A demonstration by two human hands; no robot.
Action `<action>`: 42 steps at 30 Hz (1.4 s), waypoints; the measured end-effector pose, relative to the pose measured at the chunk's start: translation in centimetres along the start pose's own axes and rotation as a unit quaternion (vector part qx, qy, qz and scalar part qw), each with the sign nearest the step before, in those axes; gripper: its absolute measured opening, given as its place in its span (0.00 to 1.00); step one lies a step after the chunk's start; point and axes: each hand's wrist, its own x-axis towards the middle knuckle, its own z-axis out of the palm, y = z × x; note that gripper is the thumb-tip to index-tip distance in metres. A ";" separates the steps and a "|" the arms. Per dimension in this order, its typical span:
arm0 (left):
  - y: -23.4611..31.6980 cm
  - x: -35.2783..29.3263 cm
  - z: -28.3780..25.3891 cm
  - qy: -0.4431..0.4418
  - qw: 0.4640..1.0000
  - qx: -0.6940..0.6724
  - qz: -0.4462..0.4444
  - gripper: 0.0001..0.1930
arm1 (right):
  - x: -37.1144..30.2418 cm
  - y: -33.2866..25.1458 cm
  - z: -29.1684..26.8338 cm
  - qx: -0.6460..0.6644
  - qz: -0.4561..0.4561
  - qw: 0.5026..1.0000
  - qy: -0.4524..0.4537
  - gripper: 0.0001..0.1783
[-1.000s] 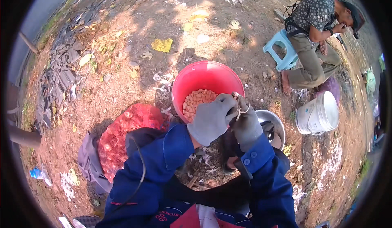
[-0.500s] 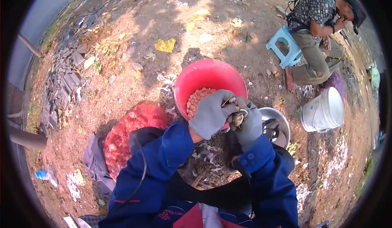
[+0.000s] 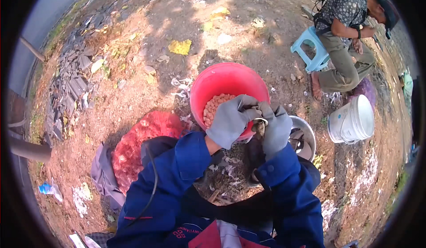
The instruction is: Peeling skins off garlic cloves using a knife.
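Both my hands wear grey gloves and meet over the near right rim of a red bucket. My left hand is closed, its fingertips pinching at a small brownish garlic bulb. Around that bulb my right hand is closed too, thumb and fingers meeting the left fingertips. A thin pale curved strip shows at the right fingers; whether it is peel or a tool I cannot tell. Many pale cloves lie in the bucket, partly hidden behind my left hand.
A red mesh bag of bulbs lies at my left. Right of the bucket stands a metal basin with dark items inside. Farther right are a white bucket and a person on a light blue stool. Papery scraps litter the ground.
My fingers have shifted on the bulb, and my right hand has turned a little more upright, its fingers higher. The person at the right has lowered a hand from the head.
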 end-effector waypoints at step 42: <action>-0.6 0.6 0.6 0.109 0.993 0.006 -0.034 0.07 | -1.3 0.9 0.4 -0.326 -0.237 0.915 -0.001 0.13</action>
